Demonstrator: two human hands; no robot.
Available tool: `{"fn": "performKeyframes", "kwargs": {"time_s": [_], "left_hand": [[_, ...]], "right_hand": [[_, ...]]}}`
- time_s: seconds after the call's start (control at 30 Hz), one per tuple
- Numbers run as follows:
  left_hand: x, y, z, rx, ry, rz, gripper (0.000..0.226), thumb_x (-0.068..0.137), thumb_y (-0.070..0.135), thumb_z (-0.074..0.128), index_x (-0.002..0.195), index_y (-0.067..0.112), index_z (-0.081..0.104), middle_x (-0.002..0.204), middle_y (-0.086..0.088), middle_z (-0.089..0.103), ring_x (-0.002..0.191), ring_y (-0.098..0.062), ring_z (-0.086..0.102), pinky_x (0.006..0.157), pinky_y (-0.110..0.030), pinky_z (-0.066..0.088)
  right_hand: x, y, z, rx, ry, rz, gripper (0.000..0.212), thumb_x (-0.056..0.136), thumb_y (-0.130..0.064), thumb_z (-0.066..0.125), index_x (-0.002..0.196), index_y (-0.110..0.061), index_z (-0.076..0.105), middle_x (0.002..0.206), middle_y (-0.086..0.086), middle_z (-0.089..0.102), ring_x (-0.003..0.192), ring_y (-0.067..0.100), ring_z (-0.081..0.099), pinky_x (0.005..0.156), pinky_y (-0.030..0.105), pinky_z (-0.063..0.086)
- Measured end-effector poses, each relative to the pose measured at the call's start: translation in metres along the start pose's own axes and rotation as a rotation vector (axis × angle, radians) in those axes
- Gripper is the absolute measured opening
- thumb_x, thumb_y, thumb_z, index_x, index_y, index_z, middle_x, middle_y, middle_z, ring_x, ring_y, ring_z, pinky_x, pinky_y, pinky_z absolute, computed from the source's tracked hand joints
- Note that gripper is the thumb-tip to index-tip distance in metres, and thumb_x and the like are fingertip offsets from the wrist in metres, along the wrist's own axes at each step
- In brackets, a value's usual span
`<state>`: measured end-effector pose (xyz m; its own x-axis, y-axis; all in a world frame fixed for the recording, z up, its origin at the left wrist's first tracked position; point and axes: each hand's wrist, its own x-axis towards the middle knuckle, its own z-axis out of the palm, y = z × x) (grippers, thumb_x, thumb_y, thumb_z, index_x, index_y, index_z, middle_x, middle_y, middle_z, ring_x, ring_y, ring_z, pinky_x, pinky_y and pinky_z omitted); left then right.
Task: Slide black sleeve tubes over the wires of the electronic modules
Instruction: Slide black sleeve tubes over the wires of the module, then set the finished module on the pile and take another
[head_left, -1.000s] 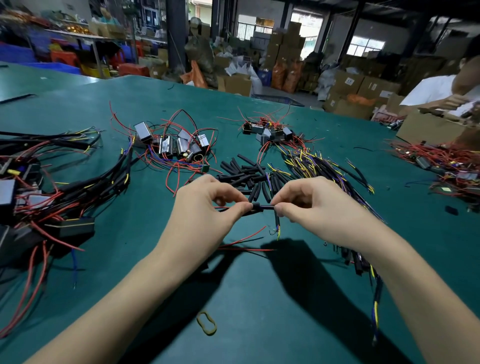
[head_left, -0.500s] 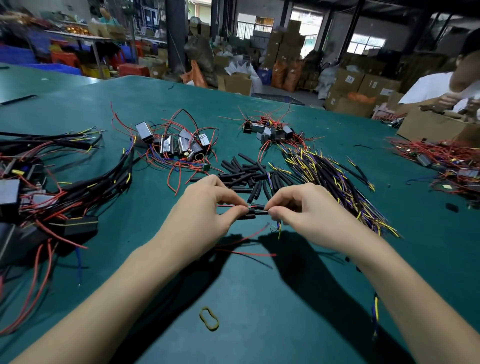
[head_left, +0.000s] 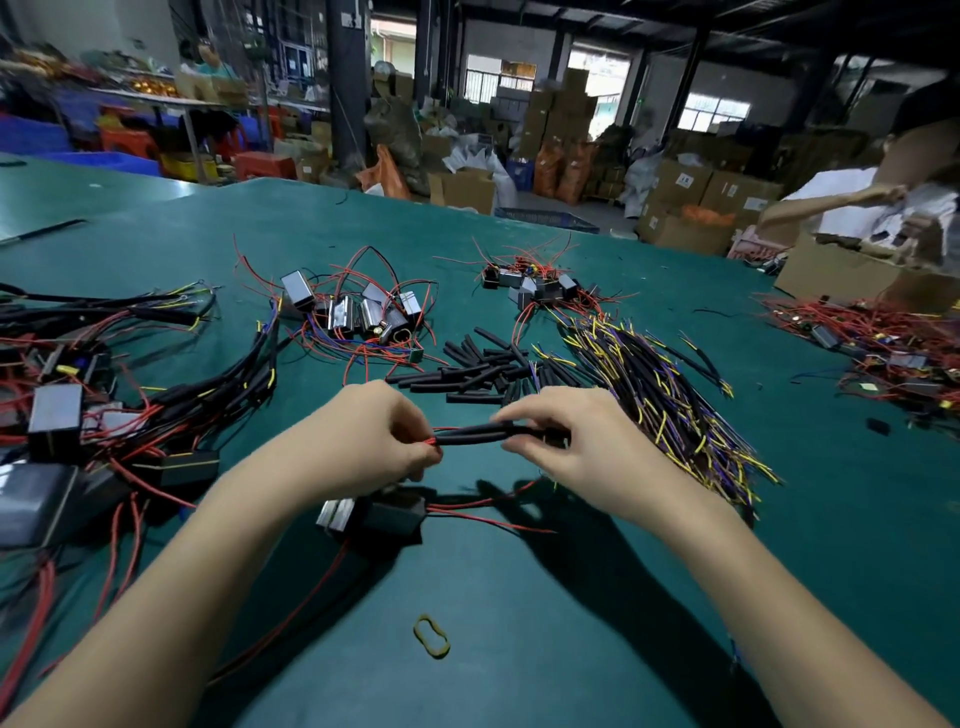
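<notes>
At the centre of the frame the left hand (head_left: 371, 436) pinched a small bunch of red wires (head_left: 432, 441) between thumb and curled fingers, right where they entered a black sleeve tube (head_left: 475, 434). The right hand (head_left: 576, 441) gripped the other end of that tube, fingers curled round it, so the tube ran nearly level between both hands, held above the green table (head_left: 519, 649). Just below the left hand a black electronic module (head_left: 387, 517) with a shiny metal end lay on the table, red leads trailing right and down from it.

Directly above the hands lay a loose pile of spare sleeve tubes (head_left: 483, 364), and to the right of that a thick fan of black leads with yellow and purple tips (head_left: 660, 400). Further up sat 2 clusters of modules with red wires: one at upper centre-left (head_left: 358, 312), one at upper centre-right (head_left: 535, 286). A heap of sleeved modules (head_left: 104, 405) filled the left edge. A yellow rubber band (head_left: 431, 635) lay at lower centre. At the far right another person (head_left: 852, 202) worked over a cardboard box (head_left: 852, 270).
</notes>
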<state>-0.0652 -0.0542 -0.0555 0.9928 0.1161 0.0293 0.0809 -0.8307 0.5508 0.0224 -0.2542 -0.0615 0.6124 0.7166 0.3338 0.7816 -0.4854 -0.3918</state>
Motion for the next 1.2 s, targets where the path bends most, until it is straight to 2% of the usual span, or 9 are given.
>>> {"fn": "performKeyframes", "kwargs": {"time_s": [0.17, 0.37, 0.53, 0.67, 0.77, 0.83, 0.9, 1.03, 1.2], "left_hand": [[-0.003, -0.012, -0.013, -0.002, -0.141, -0.043, 0.018, 0.082, 0.044, 0.066, 0.083, 0.027, 0.071, 0.076, 0.013, 0.071, 0.074, -0.002, 0.064, 0.076, -0.020, 0.049], [-0.002, -0.010, -0.014, -0.277, -0.090, 0.077, 0.020, 0.083, 0.040, 0.068, 0.089, 0.021, 0.070, 0.085, -0.001, 0.072, 0.072, -0.006, 0.057, 0.081, -0.032, 0.050], [-0.005, -0.005, -0.013, -0.482, 0.013, 0.047, 0.061, 0.060, 0.048, 0.080, 0.111, 0.034, 0.049, 0.084, 0.015, 0.070, 0.075, 0.010, 0.064, 0.067, -0.001, 0.043], [-0.008, 0.000, -0.007, -0.296, 0.345, 0.028, 0.035, 0.076, 0.025, 0.074, 0.106, 0.023, 0.055, 0.071, 0.010, 0.061, 0.060, 0.006, 0.051, 0.057, -0.005, 0.037], [-0.026, -0.004, -0.023, -0.123, 0.448, -0.015, 0.019, 0.077, 0.021, 0.069, 0.094, 0.018, 0.061, 0.075, 0.005, 0.060, 0.071, 0.003, 0.055, 0.064, -0.008, 0.040], [-0.041, -0.006, -0.040, 0.162, 0.477, -0.109, 0.025, 0.079, 0.025, 0.065, 0.100, 0.016, 0.057, 0.089, -0.002, 0.050, 0.092, -0.025, 0.059, 0.075, -0.031, 0.045], [-0.056, -0.002, -0.056, 0.522, 0.513, -0.246, 0.030, 0.084, 0.026, 0.060, 0.109, 0.017, 0.046, 0.092, -0.001, 0.032, 0.096, -0.035, 0.058, 0.060, -0.033, 0.036], [-0.071, 0.004, -0.070, 0.881, 0.410, -0.378, 0.024, 0.088, 0.017, 0.052, 0.109, 0.020, 0.042, 0.081, -0.002, 0.021, 0.093, -0.027, 0.062, 0.048, -0.027, 0.019], [-0.078, -0.009, -0.067, 1.198, 0.214, -0.482, 0.032, 0.094, 0.019, 0.036, 0.125, 0.018, 0.043, 0.123, -0.007, 0.042, 0.112, -0.026, 0.051, 0.081, -0.033, 0.036]], "right_hand": [[0.011, -0.007, -0.008, 0.005, 0.098, -0.035, 0.015, 0.087, -0.022, 0.068, 0.100, -0.024, 0.075, 0.082, -0.015, 0.062, 0.080, 0.010, 0.057, 0.077, 0.038, 0.050], [0.023, -0.014, -0.026, 0.001, 0.229, -0.054, 0.015, 0.087, -0.017, 0.068, 0.100, -0.019, 0.076, 0.084, 0.003, 0.071, 0.078, 0.023, 0.063, 0.074, 0.043, 0.049], [0.035, -0.027, -0.041, -0.070, 0.366, -0.105, 0.016, 0.086, -0.019, 0.069, 0.099, -0.024, 0.076, 0.075, -0.005, 0.068, 0.082, 0.023, 0.053, 0.081, 0.048, 0.041], [0.052, -0.035, -0.048, -0.220, 0.459, -0.133, 0.017, 0.085, -0.027, 0.069, 0.101, -0.028, 0.075, 0.088, -0.006, 0.067, 0.092, 0.021, 0.043, 0.075, 0.032, 0.021], [0.066, -0.040, -0.039, -0.178, 0.419, -0.173, 0.018, 0.085, -0.022, 0.069, 0.102, -0.020, 0.076, 0.092, 0.001, 0.066, 0.090, 0.026, 0.044, 0.079, 0.036, 0.033], [0.074, -0.045, -0.025, -0.063, 0.385, -0.204, 0.017, 0.085, -0.015, 0.069, 0.100, -0.015, 0.076, 0.089, 0.006, 0.067, 0.087, 0.027, 0.052, 0.078, 0.040, 0.042], [0.085, -0.054, -0.006, 0.041, 0.399, -0.226, 0.016, 0.085, -0.010, 0.069, 0.099, -0.011, 0.076, 0.085, 0.010, 0.067, 0.080, 0.028, 0.058, 0.074, 0.039, 0.047], [0.112, -0.079, 0.039, 0.158, 0.464, -0.263, 0.016, 0.082, -0.002, 0.067, 0.094, -0.005, 0.076, 0.086, 0.014, 0.070, 0.080, 0.030, 0.065, 0.076, 0.035, 0.049], [0.135, -0.095, 0.090, 0.098, 0.278, -0.361, 0.018, 0.083, 0.005, 0.061, 0.095, 0.001, 0.074, 0.101, 0.021, 0.069, 0.093, 0.035, 0.066, 0.085, 0.042, 0.051]]}}
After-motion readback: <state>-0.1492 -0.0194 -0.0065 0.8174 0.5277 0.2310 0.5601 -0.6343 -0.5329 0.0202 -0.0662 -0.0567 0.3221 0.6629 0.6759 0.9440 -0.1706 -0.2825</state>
